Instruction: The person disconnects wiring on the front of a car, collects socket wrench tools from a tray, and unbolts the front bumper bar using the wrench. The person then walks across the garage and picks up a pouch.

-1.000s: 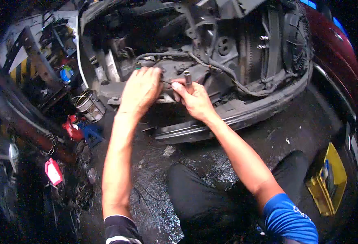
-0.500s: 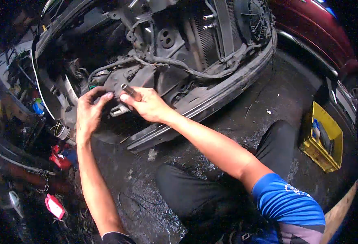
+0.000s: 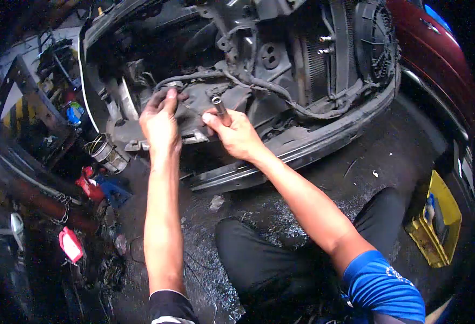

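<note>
My right hand is wrapped round a metal socket tool, whose hollow end points up and toward the car front. My left hand is left of it, thumb raised and fingers bent near a cable connector at the edge of the open front end. Whether something small sits between those fingers is too blurred to tell. Under both hands lies a dark plastic panel of the car front, with a black wiring harness running across it to the right.
A bumper beam crosses in front of my knees. A yellow crate with items stands at right, beside a dark red car. A bucket, a red object and a pink-edged object are at left.
The view has swung left, then partly back. My left hand has gone from knuckles-up to thumb-up, apart from my right hand. My right hand still holds the socket tool.
</note>
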The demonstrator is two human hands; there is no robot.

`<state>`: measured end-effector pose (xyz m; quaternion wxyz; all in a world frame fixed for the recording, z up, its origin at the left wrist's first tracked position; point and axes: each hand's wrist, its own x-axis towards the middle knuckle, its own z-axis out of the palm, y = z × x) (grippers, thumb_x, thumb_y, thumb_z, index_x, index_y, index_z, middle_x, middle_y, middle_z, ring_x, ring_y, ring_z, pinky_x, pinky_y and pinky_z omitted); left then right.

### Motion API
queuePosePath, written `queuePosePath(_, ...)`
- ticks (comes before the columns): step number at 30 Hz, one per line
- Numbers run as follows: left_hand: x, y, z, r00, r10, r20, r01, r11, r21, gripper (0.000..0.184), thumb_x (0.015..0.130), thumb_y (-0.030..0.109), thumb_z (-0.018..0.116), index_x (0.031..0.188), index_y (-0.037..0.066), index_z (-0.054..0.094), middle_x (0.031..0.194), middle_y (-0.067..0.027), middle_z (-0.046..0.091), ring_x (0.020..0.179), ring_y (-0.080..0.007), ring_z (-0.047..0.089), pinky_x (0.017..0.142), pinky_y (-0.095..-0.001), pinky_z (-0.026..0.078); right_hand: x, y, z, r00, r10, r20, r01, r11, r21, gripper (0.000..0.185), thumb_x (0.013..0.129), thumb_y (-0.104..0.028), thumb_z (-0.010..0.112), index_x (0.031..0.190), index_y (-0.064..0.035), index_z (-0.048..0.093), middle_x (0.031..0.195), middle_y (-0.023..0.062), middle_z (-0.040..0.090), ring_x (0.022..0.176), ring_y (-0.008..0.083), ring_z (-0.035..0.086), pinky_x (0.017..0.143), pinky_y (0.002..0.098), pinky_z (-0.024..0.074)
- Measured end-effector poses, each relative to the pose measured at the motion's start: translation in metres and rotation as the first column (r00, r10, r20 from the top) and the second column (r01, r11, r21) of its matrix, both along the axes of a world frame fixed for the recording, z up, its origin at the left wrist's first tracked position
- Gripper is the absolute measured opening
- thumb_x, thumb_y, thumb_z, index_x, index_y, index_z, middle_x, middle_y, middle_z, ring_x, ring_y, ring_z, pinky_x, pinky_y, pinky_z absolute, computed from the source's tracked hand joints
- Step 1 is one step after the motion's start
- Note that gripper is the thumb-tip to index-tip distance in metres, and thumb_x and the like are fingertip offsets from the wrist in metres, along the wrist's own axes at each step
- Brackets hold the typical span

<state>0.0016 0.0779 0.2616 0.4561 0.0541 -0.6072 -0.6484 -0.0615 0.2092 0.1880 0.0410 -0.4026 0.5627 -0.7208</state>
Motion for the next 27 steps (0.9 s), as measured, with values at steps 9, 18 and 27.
queuePosePath(9,-0.035,-0.005,0.019,0.951,0.305,0.057,-0.267,0.898,-0.350,0.014,0.087,0.011,0.070,0.092,-0.001,0.070,0.083,-0.0112,0.072,0.074,-0.0185,0.067,0.067,-0.0315,0.050,0.010,-0.005,0.010,0.987,-0.050,0.155,0.062,0.996,-0.069,0.025,0.096,-0.028,0.062,0.086,-0.0043,0.065,0.067,-0.0036,0.058,0.062,0.0069,0.051,0.058,0.0254,0.0396)
queuePosePath(18,0.013,-0.060,0.036,0.799,0.600,0.045,-0.049,0.139,-0.989,0.050,0.075,-0.006,0.052,0.120,0.009,0.066,0.129,-0.0311,0.054,0.120,-0.0406,0.054,0.107,-0.0408,0.043,0.008,0.013,0.002,0.990,0.034,0.134,-0.024,0.997,-0.070,0.025,0.099,-0.025,0.055,0.095,-0.0041,0.068,0.065,-0.0040,0.053,0.050,0.0026,0.035,0.047,0.0211,0.0261)
queuePosePath(27,0.021,-0.040,0.000,0.936,0.170,0.309,0.265,0.239,-0.934,0.028,0.088,0.021,0.067,0.106,-0.001,0.067,0.127,-0.0194,0.058,0.119,-0.0365,0.055,0.100,-0.0430,0.045,0.018,0.031,0.014,0.980,-0.043,0.196,0.027,0.996,0.083,0.026,0.095,-0.025,0.060,0.078,-0.0050,0.066,0.063,-0.0042,0.053,0.057,0.0063,0.045,0.053,0.0248,0.0339)
